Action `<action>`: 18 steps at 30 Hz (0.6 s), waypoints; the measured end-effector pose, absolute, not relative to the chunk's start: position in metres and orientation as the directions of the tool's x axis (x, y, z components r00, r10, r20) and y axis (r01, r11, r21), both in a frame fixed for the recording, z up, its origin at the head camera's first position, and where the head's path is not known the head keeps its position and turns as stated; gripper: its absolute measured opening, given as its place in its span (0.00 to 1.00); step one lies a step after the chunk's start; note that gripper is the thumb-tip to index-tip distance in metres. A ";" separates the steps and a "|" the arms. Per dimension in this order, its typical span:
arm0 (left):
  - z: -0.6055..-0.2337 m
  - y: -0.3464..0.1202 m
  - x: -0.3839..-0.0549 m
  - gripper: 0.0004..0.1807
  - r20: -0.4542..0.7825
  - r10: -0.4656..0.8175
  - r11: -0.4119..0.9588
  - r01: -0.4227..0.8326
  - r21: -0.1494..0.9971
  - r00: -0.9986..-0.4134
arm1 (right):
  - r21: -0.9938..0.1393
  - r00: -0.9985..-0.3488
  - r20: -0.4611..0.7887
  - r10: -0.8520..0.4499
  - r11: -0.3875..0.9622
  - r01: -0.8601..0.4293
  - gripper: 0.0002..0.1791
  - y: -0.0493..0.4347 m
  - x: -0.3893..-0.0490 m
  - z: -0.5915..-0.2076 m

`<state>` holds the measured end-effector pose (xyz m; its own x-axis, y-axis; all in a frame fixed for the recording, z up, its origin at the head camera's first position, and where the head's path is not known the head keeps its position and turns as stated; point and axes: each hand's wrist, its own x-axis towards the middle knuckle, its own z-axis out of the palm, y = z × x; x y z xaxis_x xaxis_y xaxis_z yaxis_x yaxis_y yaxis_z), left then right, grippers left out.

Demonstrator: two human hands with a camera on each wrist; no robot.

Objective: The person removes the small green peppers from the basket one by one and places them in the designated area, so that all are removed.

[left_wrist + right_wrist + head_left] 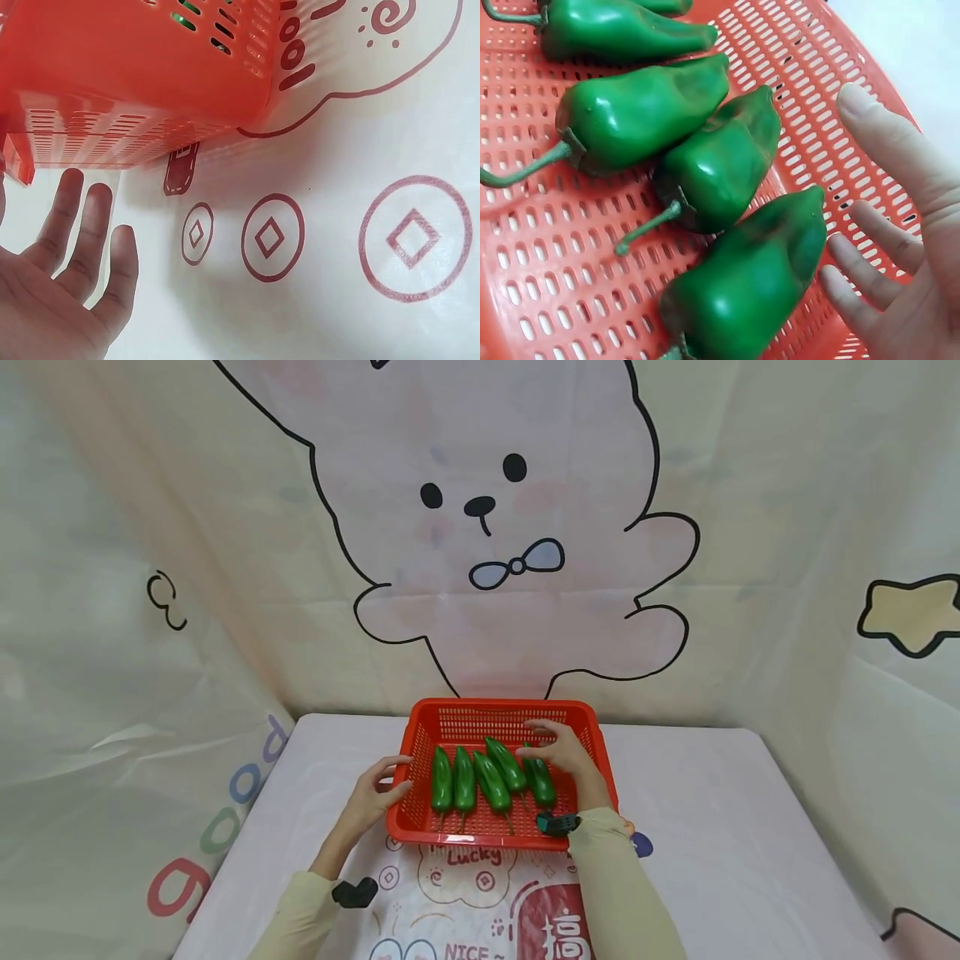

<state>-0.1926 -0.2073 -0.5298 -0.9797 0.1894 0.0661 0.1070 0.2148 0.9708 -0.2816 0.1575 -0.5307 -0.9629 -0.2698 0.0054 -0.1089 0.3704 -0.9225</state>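
Several green peppers (491, 782) lie side by side in a red plastic basket (480, 841), stems toward the near side. My right hand (562, 752) hovers inside the basket over the rightmost pepper (539, 781), fingers spread and holding nothing. In the right wrist view the fingers (866, 266) stand beside the tip of the nearest pepper (750, 277), with the thumb held apart. At the basket's left side is my left hand (375, 789), its fingertips by the rim. The left wrist view shows its fingers (97, 232) extended below the basket wall (135, 67), palm bare.
A white table (697, 827) carries the basket, over a printed sheet (465, 902) with red drawings and lettering. Behind stands a cloth backdrop (765, 527) with a cartoon animal. Black bands (355, 893) circle both wrists.
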 end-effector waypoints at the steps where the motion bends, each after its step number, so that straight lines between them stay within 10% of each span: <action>1: -0.525 -0.206 -0.191 0.24 0.061 0.195 0.211 0.103 0.972 -0.979 | -0.918 -0.963 -0.004 -0.271 0.383 -0.104 0.33 0.158 -0.282 -0.531; 18: -0.535 -0.208 -0.193 0.24 0.029 0.133 0.255 0.063 0.965 -0.991 | -0.861 -0.960 -0.157 -0.232 0.508 0.018 0.37 0.157 -0.283 -0.543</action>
<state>-0.1931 -0.2078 -0.5353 -0.9907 0.1331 0.0295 0.0629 0.2547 0.9650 -0.2830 0.1570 -0.5427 -0.9600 -0.2321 -0.1568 0.0180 0.5075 -0.8615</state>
